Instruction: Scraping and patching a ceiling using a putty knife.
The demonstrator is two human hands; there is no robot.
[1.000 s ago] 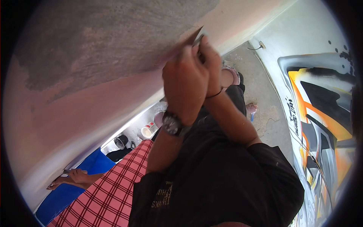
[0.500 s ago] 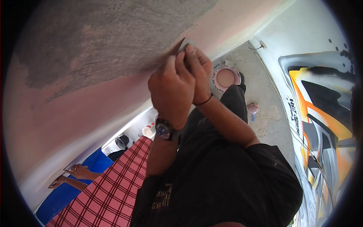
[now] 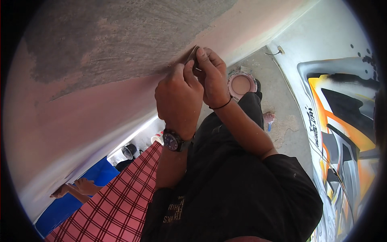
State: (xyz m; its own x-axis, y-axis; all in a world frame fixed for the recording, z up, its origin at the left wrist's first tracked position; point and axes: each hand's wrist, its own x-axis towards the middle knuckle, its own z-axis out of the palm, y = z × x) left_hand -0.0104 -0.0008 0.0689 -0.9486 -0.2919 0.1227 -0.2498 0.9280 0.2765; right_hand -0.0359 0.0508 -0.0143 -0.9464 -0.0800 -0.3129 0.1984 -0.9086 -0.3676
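Fingers [image 3: 189, 74] of both our hands are pinched together on a small flat scraper [image 3: 192, 54], a thin blade of which only a dark sliver shows above our knuckles, pressed against the wall [image 3: 100, 113] right at the edge where the rough grey patch [image 3: 121, 36] meets the smooth pink coat. Our left hand [image 3: 179, 99], with a watch [image 3: 173, 141] at the wrist, closes over the near side, and our right hand [image 3: 213, 78], with a thin dark band on the wrist, grips it from the far side. We judge the blade light and stiff, with perhaps a little spring, and likely slick or gritty with filler, so a firm hold low on its back edge or handle, away from the working edge, looks best. How the handle is shaped we cannot tell, since our hands hide it. Down on the floor [image 3: 282, 109] near the foot of the wall sits a round tub [image 3: 241, 84] of pinkish paste.
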